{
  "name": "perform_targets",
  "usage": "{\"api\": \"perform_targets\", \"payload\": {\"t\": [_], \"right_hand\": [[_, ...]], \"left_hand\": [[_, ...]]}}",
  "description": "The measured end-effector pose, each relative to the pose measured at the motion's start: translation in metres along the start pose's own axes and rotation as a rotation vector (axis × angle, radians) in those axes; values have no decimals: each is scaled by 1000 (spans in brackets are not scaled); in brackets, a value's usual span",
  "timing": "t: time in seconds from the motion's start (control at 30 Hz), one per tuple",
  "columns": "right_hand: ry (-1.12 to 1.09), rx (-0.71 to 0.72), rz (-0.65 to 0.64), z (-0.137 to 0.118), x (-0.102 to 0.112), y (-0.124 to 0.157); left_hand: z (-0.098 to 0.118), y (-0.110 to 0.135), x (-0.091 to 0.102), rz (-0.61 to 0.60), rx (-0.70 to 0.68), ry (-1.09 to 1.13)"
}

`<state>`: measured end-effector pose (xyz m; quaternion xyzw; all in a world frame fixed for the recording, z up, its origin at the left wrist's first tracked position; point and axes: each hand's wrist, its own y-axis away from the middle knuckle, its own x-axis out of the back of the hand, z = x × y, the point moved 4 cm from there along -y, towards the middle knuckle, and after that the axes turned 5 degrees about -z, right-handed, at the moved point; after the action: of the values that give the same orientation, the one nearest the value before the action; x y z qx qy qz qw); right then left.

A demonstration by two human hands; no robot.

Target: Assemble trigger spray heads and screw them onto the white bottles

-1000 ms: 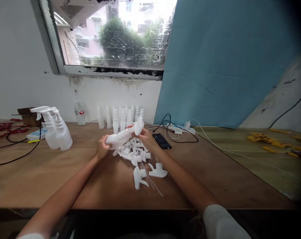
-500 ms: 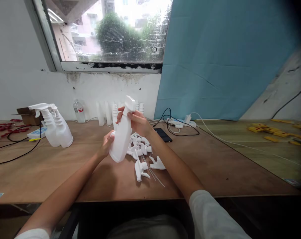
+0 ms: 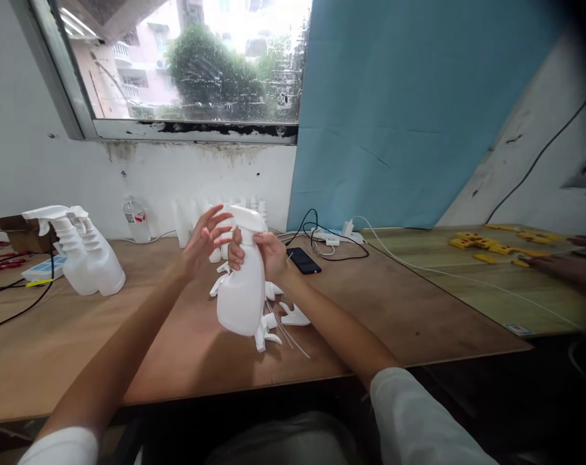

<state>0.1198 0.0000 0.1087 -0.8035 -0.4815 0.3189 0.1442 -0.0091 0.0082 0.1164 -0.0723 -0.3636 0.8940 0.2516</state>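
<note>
Right hand (image 3: 268, 253) is closed round the neck of a white spray bottle (image 3: 241, 297), fingers wrapped just below the trigger head (image 3: 248, 219) that sits on top. Bottle is held roughly upright, slightly tilted, lifted clear of the wooden table (image 3: 418, 310), above its near middle. Left hand (image 3: 203, 240) is open, fingers spread and slack, holding nothing. Its fingertips lie just beside the trigger head; whether they touch it cannot be told.

Under and behind the bottle:
- A heap of loose trigger heads (image 3: 293, 316) lies on the table, with a few thin dip tubes (image 3: 293, 341) beside them toward the near edge.
- A row of empty white bottles (image 3: 190, 223) stands against the wall behind the hands, partly hidden by them.
- A small water bottle (image 3: 134, 219) stands to the left of that row.

Further off:
- Two finished spray bottles (image 3: 92, 265) stand together well to the left, a cardboard box (image 3: 14, 229) behind them.
- A dark phone (image 3: 303, 259) lies flat on the table just right of the right hand, with black and white cables (image 3: 322, 236) beyond it.
- Far right, on a second table, are yellow parts (image 3: 486, 242) and another person's hand (image 3: 571, 266), blurred
</note>
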Motion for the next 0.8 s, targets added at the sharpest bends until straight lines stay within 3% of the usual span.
{"api": "perform_targets", "payload": {"t": [0.13,0.27,0.4,0.57,0.8], "right_hand": [[13,-13,-86,18,4,-8],[107,-15,-84,29,9,-12],[239,49,-6,30,10,-5],[300,112,109,31,11,3],[215,90,26,33,14,5]], "left_hand": [[36,-32,0,-178,83,-391],[53,-34,9,-154,118,-624],[55,-27,16,-162,137,-707],[56,-26,11,-180,114,-777],[47,-30,5,-228,120,-680]]}}
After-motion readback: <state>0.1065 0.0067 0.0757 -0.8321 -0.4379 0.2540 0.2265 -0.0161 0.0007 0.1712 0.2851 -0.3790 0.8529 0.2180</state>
